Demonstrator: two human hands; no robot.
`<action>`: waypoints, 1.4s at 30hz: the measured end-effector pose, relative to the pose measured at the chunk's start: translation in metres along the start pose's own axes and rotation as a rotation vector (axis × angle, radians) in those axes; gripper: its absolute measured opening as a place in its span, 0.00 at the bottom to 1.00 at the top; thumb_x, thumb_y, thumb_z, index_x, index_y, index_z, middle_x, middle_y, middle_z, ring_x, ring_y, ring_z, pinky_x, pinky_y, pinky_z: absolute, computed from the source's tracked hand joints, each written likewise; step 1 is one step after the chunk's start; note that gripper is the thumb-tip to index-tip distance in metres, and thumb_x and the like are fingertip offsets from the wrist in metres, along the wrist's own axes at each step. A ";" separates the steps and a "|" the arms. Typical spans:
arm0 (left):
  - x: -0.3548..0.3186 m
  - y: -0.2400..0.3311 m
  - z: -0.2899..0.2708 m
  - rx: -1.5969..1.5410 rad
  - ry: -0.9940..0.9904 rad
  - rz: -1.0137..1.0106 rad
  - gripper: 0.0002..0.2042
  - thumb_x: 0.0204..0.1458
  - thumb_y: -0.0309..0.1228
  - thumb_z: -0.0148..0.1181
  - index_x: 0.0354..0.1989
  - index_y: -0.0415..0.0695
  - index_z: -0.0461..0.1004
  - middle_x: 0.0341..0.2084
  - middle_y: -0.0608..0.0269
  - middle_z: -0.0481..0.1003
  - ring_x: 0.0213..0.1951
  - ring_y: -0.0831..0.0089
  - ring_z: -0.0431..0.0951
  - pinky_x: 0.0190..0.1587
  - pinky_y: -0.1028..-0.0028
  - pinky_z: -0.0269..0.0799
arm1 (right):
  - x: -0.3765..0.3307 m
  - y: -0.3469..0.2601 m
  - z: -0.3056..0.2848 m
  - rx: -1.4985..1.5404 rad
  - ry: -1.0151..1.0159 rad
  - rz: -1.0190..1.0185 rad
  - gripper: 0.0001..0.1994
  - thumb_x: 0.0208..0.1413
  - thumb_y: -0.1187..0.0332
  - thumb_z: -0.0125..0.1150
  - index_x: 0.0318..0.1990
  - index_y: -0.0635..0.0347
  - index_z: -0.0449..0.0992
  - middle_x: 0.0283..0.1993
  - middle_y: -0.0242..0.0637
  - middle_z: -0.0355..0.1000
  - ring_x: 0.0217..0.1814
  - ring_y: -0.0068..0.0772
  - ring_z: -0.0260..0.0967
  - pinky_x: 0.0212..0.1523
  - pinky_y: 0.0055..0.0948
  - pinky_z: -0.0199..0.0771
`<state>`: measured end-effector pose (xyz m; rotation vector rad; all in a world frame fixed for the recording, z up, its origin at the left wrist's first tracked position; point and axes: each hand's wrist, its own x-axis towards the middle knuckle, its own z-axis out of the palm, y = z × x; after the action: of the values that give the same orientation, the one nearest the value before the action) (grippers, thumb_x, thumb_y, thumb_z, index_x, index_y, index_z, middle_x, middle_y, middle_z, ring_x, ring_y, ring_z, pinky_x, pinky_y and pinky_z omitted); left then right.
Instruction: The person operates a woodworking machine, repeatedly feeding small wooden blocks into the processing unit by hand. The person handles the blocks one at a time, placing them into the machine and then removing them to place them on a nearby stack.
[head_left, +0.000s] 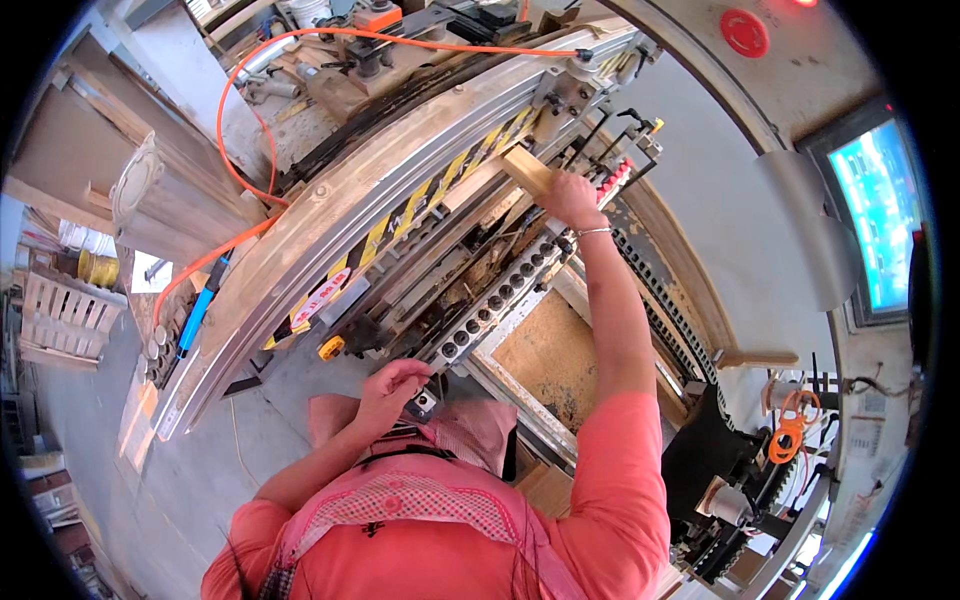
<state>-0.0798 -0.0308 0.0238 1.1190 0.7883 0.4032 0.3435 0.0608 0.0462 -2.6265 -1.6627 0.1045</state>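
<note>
Head view: person in a pink patterned apron (395, 497) bent over a long machine, right arm stretched well out. Right hand (572, 200) has its fingers closed round one end of a pale wood block (527, 172); block sits tilted at the far part of the machine, other end pointing up-left twd the yellow/black striped strip (400, 222). Row of red pieces (613, 180) just to the right of that hand. Left hand (393, 393) is down nr the body, fingers half curled at the near end of the metal rail w/ black round fittings (505, 291); can't make out from here if it's gripping anything. Rail runs diag. btwn the two hands. Orange hose (345, 32) loops over at upper left, blue tool (203, 305) lower down that side; lit screen (872, 215) & red button (744, 33) over on the right
</note>
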 end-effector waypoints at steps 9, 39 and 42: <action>0.050 0.019 0.019 0.009 -0.201 0.117 0.12 0.54 0.22 0.48 0.47 0.37 0.67 0.40 0.62 0.72 0.43 0.79 0.71 0.47 0.78 0.66 | -0.025 0.009 -0.040 -0.043 -0.039 0.091 0.17 0.36 0.60 0.63 0.34 0.61 0.76 0.31 0.46 0.74 0.34 0.46 0.73 0.35 0.40 0.74; 0.061 0.002 0.017 -0.313 -0.123 0.105 0.10 0.53 0.33 0.47 0.38 0.40 0.67 0.33 0.50 0.73 0.32 0.70 0.74 0.39 0.70 0.70 | -0.138 -0.035 -0.073 0.417 -0.110 -0.012 0.18 0.35 0.65 0.71 0.34 0.65 0.76 0.25 0.41 0.74 0.24 0.29 0.72 0.28 0.29 0.74; 0.059 -0.003 0.022 -0.076 -0.027 0.277 0.12 0.58 0.33 0.44 0.33 0.37 0.71 0.33 0.59 0.74 0.37 0.75 0.73 0.43 0.74 0.67 | -0.085 -0.002 -0.051 0.228 0.037 -0.020 0.19 0.30 0.59 0.72 0.30 0.61 0.77 0.25 0.46 0.73 0.29 0.47 0.72 0.33 0.37 0.72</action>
<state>-0.0246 -0.0072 0.0047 1.1632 0.5906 0.6438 0.3090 -0.0143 0.1011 -2.4294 -1.5621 0.2283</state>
